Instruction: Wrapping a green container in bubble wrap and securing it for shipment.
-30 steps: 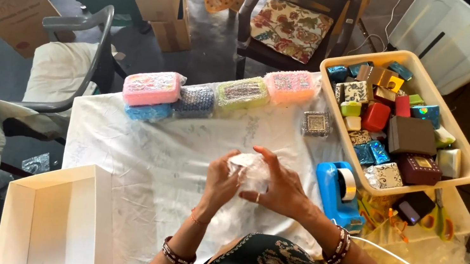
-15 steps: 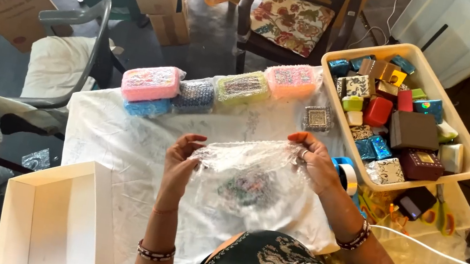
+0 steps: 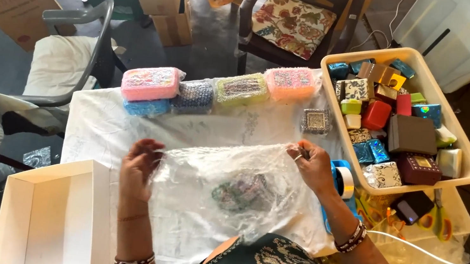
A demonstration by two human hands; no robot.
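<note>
We stretch a clear plastic sheet [image 3: 226, 182] flat over the white tablecloth [image 3: 100, 127], long axis left to right. Left hand [image 3: 140, 164] pinches its near-left edge, right hand [image 3: 312, 168] its far-right corner.

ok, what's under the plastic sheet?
Under the plastic sheet a small greenish-purple item shows through, on the white cloth. Crinkled film blurs it; what it is can't be told.
</note>
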